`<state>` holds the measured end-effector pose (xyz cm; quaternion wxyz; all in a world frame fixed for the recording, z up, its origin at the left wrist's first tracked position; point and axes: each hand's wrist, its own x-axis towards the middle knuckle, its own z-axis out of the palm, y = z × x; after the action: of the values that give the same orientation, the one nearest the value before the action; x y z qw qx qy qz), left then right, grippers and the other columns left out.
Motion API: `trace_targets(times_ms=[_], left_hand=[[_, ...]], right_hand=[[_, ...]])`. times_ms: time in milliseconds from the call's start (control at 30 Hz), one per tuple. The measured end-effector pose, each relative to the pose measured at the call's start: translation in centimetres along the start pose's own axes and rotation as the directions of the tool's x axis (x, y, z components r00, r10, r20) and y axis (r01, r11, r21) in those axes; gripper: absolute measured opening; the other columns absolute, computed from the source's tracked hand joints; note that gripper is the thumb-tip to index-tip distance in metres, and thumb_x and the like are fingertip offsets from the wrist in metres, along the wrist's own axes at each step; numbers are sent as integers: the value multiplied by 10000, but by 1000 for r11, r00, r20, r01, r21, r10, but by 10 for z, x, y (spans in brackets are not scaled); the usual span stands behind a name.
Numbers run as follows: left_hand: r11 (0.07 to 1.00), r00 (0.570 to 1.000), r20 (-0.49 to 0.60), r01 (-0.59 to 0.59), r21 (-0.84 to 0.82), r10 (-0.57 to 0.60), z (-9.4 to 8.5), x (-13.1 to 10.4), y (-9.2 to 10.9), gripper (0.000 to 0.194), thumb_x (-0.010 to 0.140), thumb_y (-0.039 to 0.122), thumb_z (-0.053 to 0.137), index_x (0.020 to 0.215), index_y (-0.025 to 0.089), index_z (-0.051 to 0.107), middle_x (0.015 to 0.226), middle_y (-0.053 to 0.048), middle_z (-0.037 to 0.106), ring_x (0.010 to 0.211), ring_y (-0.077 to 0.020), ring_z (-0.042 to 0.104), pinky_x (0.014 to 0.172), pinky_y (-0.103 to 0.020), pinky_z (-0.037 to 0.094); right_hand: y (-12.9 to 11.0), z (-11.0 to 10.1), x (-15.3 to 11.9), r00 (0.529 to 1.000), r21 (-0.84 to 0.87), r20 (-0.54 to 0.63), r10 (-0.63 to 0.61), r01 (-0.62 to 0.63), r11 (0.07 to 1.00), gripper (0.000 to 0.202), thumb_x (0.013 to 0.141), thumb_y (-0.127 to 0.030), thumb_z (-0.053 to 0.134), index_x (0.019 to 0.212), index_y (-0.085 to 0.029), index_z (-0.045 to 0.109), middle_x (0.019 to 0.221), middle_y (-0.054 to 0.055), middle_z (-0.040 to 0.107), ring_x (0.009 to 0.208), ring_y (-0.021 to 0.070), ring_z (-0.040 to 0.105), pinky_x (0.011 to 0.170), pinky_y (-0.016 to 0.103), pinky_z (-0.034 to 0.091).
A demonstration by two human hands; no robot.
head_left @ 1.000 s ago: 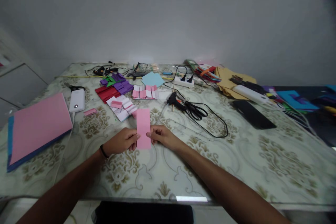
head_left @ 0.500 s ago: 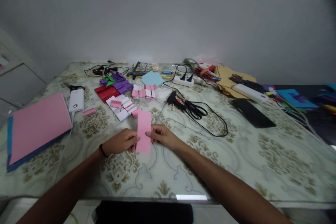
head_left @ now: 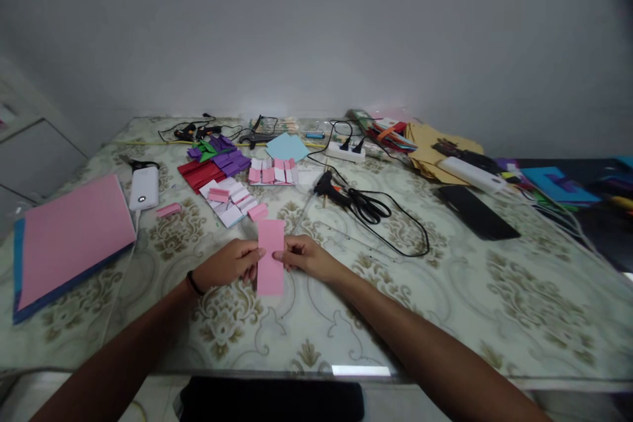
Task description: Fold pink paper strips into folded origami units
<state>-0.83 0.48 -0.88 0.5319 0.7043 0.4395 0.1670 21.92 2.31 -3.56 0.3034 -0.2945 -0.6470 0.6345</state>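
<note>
A pink paper strip (head_left: 270, 277) stands lengthwise between my hands, over the front middle of the table. My left hand (head_left: 232, 261) pinches its left edge, thumb on the front face. From the right side, my right hand (head_left: 309, 257) grips the same strip with its thumb pressed on the paper; the fingers behind are partly hidden. Just beyond the strip's top end lies a small folded pink piece (head_left: 258, 211). Behind that are white and pink folded papers (head_left: 228, 202), with red folded paper (head_left: 200, 175) and purple folded paper (head_left: 231, 161) further back.
A black glue gun (head_left: 332, 188) with a coiled cord lies right of centre, near a white power strip (head_left: 345, 152). Pink sheets (head_left: 74, 237) and a white power bank (head_left: 144, 188) are at left. A black phone-like slab (head_left: 477, 212) lies at right.
The pink strip has shifted slightly toward me between my hands, uncovering more of the small folded piece behind it. Both hands keep their hold, with the left thumb a little higher.
</note>
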Motion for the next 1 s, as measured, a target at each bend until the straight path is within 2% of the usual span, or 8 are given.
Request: trace_targets(times_ms=[167, 300, 500, 733, 1000], left_hand=[[1000, 1000, -16, -1, -4, 1, 1, 2, -2, 388, 1020, 425, 426, 745, 170, 523, 596, 13, 598, 471, -102, 542, 491, -218, 418], [1000, 999, -39, -4, -4, 4, 1, 2, -2, 403, 1023, 431, 424, 737, 168, 532, 613, 6, 614, 474, -99, 542, 494, -216, 418], [999, 999, 19, -42, 1, 42, -2, -1, 1, 396, 1016, 395, 447, 709, 165, 547, 572, 3, 604, 493, -106, 544, 512, -217, 413], [997, 996, 65, -70, 27, 68, -1, -2, 0, 408, 1012, 390, 454, 689, 166, 565, 575, -10, 622, 503, -112, 551, 534, -221, 425], [1000, 998, 61, -21, -3, 22, 1, 1, -4, 392, 998, 403, 467, 705, 162, 565, 569, -9, 622, 488, -114, 552, 507, -218, 421]], right_hand=[[1, 0, 0, 1000, -27, 2, -16, 16, 1000, 483, 839, -557, 731, 627, -159, 557, 539, -53, 481, 512, 80, 371, 525, 230, 289], [2, 1, -1, 1000, -51, -11, 1, -2, 999, 506, 836, -593, 716, 639, -164, 537, 572, -37, 526, 539, 90, 427, 542, 227, 332], [-3, 1, -1, 999, 20, 41, 15, -16, 1000, 488, 881, -634, 635, 805, -153, 609, 699, -12, 572, 595, 104, 512, 594, 231, 409], [-1, 1, 0, 998, -12, -40, 44, -44, 999, 496, 819, -599, 726, 651, -156, 581, 574, -37, 514, 542, 93, 438, 552, 231, 334], [-1, 0, -1, 999, -91, -36, 0, -4, 996, 514, 857, -577, 698, 598, -160, 547, 533, -47, 456, 517, 86, 362, 522, 239, 269]])
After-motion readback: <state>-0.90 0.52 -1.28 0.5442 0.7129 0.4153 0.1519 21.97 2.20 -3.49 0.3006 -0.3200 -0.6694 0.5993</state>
